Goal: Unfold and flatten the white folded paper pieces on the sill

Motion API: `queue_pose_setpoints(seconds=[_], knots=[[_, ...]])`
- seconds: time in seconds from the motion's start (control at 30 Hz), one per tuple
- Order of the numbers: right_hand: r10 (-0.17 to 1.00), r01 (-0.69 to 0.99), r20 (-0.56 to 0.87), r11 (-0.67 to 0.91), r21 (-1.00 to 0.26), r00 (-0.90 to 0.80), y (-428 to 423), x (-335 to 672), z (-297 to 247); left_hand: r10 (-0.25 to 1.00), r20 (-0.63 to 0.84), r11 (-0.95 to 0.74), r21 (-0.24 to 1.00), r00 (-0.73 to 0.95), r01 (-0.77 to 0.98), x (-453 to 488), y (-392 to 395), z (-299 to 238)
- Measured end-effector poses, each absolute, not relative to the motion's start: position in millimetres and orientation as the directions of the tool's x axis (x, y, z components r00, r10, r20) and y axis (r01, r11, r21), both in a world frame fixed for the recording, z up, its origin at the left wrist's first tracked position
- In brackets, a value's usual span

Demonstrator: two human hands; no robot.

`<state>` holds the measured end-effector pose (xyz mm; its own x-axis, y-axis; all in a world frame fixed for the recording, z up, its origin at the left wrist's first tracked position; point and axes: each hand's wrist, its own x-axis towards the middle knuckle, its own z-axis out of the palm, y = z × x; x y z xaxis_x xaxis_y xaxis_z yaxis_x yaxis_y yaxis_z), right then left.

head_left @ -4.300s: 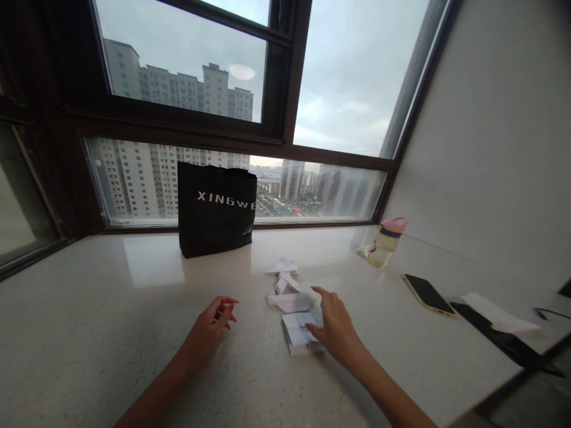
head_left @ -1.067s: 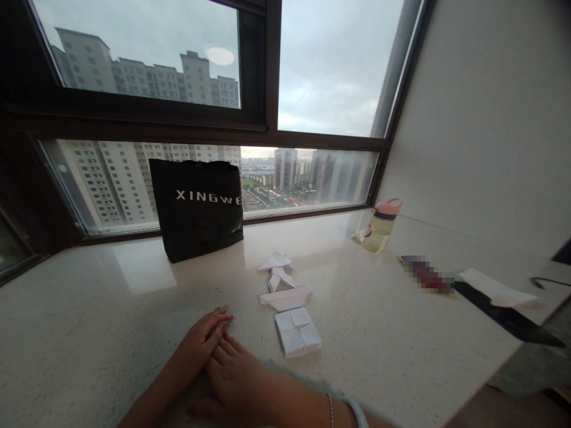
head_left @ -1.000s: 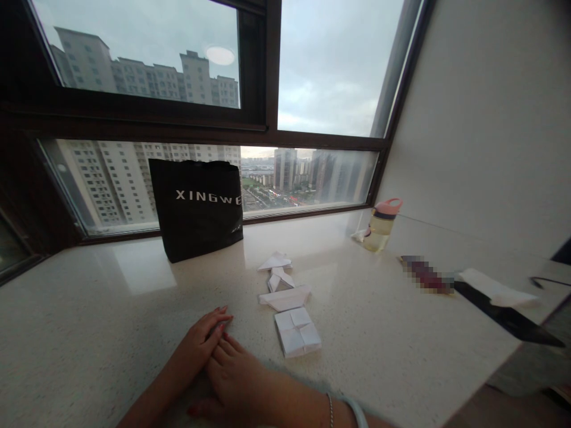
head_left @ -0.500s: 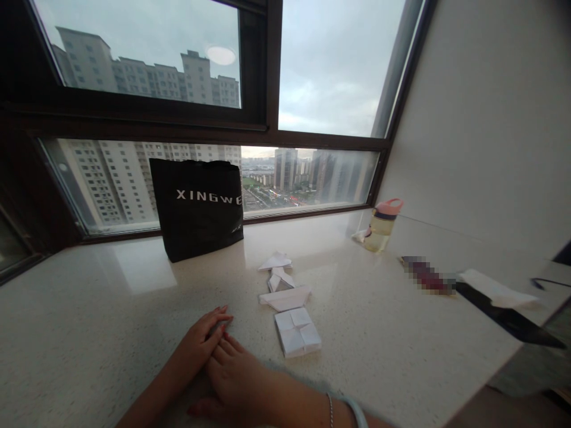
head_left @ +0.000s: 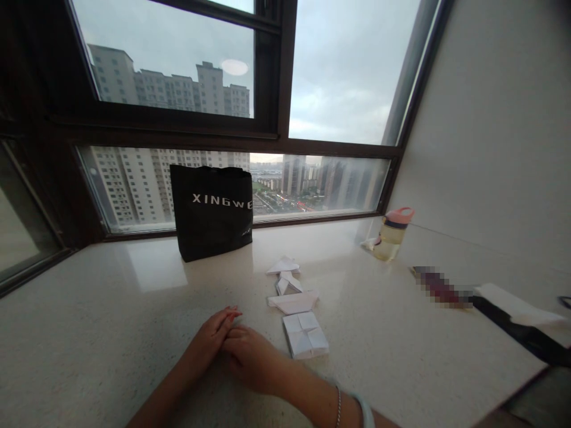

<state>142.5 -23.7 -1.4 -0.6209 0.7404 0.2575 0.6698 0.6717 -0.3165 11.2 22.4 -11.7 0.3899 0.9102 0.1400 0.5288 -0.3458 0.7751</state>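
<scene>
My left hand lies at the front of the white speckled countertop, its fingers stretched forward and nothing in them. Against its fingers presses my right hand, with bent fingers closed over the inner edge of the left one; its fingertips are partly hidden. Just right of the hands, several folded white papers form a column: a square with creased flaps, a boat-like strip, a smaller folded piece and a triangular one. Neither hand touches the papers.
A black bag with white lettering stands by the window. At the right back is a bottle with a pink lid. A blurred dark red item and a white paper over something black lie near the right edge.
The view has shifted, so everything sits further right and the upper scene lower. My right hand's fingers, stretched out before, are now bent against my left hand. The papers keep their arrangement.
</scene>
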Motion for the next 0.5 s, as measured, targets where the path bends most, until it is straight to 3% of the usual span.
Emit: queue_pose_setpoints(seconds=[0.23, 0.5], knots=[[0.895, 0.701, 0.355, 0.435, -0.565, -0.269, 2.4, 178.9, 22.9, 0.888, 0.177, -0.411, 0.719, 0.425, 0.56, 11.9, 23.1, -16.7], [0.863, 0.765, 0.498, 0.26, -0.589, 0.09, 70.5, 290.2, 13.9, 0.854, 0.218, -0.51, 0.526, 0.472, 0.681, 14.1, 13.5, -16.0]])
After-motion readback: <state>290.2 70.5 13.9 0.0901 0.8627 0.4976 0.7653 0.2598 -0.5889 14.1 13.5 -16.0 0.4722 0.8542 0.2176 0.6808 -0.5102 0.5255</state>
